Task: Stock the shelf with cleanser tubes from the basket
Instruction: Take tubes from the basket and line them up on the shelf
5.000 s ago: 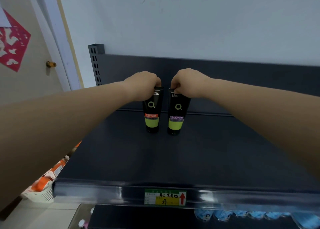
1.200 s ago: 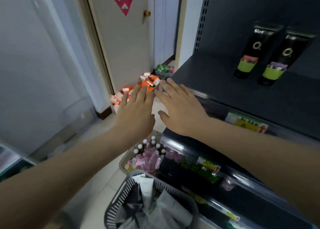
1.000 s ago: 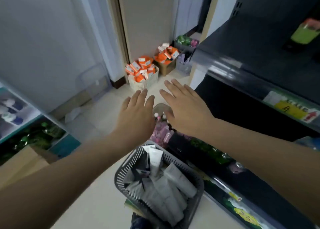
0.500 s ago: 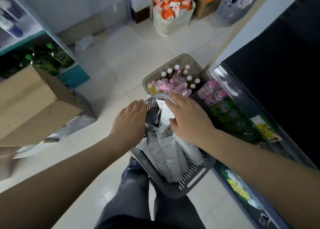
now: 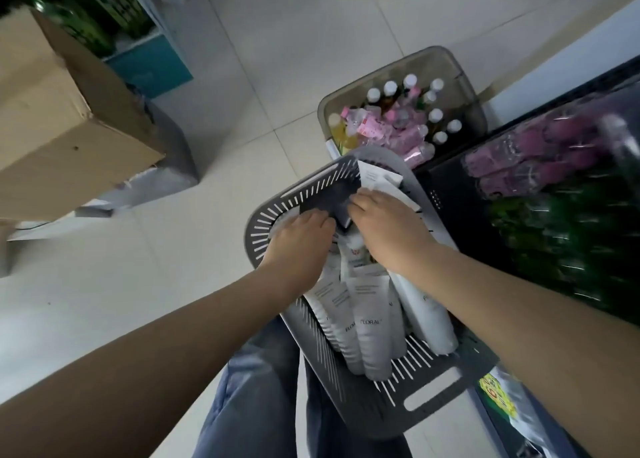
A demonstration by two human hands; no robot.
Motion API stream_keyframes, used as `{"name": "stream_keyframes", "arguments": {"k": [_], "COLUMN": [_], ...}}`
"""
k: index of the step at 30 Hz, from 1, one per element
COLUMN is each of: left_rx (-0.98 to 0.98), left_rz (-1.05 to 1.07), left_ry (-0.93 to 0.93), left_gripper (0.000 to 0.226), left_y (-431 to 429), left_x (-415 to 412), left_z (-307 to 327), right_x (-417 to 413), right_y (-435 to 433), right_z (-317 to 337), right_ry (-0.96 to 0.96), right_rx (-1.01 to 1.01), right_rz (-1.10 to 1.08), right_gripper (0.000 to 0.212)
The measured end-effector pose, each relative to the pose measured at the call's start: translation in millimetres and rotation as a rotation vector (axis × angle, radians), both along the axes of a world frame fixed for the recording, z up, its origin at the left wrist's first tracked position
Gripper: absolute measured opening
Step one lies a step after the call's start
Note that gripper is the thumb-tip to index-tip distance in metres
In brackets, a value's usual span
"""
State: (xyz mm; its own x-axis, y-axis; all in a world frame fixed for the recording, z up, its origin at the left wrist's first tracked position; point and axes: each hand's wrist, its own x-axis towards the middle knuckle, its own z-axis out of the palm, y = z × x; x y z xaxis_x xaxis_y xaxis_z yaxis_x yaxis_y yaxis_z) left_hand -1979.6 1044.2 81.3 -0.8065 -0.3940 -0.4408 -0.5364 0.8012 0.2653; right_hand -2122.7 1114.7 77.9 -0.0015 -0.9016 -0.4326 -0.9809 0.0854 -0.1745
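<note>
A grey slotted basket (image 5: 263,225) rests on my lap, holding several white cleanser tubes (image 5: 370,322) lying lengthwise and dark tubes at its far end. Both hands reach into that far end. My left hand (image 5: 298,246) curls its fingers over the lower edge of a dark cleanser tube (image 5: 325,198). My right hand (image 5: 384,229) sits just right of it, fingers curled onto the dark tubes where they meet a white one. The fingertips of both hands are partly hidden among the tubes. The stocked shelf is out of view.
A translucent bin (image 5: 398,62) of small pink and white-capped bottles stands on the tiled floor beyond the basket. A low dark shelf (image 5: 450,180) with pink and green packs runs along the right. A cardboard box (image 5: 59,111) sits at the left. My jeans-clad legs (image 5: 256,388) are below.
My view dropped from the shelf to the basket. Both hands came down from the shelf, passed open over the floor, and now dig into the far end of the basket.
</note>
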Motion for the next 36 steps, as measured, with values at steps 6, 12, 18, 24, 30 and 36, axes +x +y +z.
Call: {"name": "stream_keyframes", "arguments": {"k": [6,12,18,24,30,36], "left_rx": [-0.071,-0.055,-0.086,-0.091,-0.107,-0.131], "left_rz": [-0.151,-0.15,-0.164,-0.14,-0.145,-0.19], "left_ry": [0.001,-0.079,-0.086,-0.028,-0.002,0.055], "left_gripper": [0.035,0.03,0.027,0.029,0.025,0.03], "left_y": [-6.7,-6.9,-8.9,-13.1,-18.9,-28.4], "left_x": [-12.4,-18.9,-18.2,-13.6,-7.8,-3.5], "left_z": [-36.8,-49.2,-54.2,-42.3,-1.8,47.0], "right_x": [-4.6,-12.7,-14.6,-11.9,-13.0,-12.8], "right_y": [-16.5,-22.2,-26.1,-22.4,-16.5,-13.4], "right_z": [-39.1,-57.9,-55.2,-41.7,-6.3,46.5], "right_ry": [0.1,0.171,0.234,0.143,0.068,0.046], "right_rx": [0.069,0.131,0.029,-0.104,-0.189,-0.265], "right_rz": [0.166,0.241,0.31,0.294,0.204,0.083], "right_gripper": [0.032,0.024,0.017,0.016,0.011,0.015]}}
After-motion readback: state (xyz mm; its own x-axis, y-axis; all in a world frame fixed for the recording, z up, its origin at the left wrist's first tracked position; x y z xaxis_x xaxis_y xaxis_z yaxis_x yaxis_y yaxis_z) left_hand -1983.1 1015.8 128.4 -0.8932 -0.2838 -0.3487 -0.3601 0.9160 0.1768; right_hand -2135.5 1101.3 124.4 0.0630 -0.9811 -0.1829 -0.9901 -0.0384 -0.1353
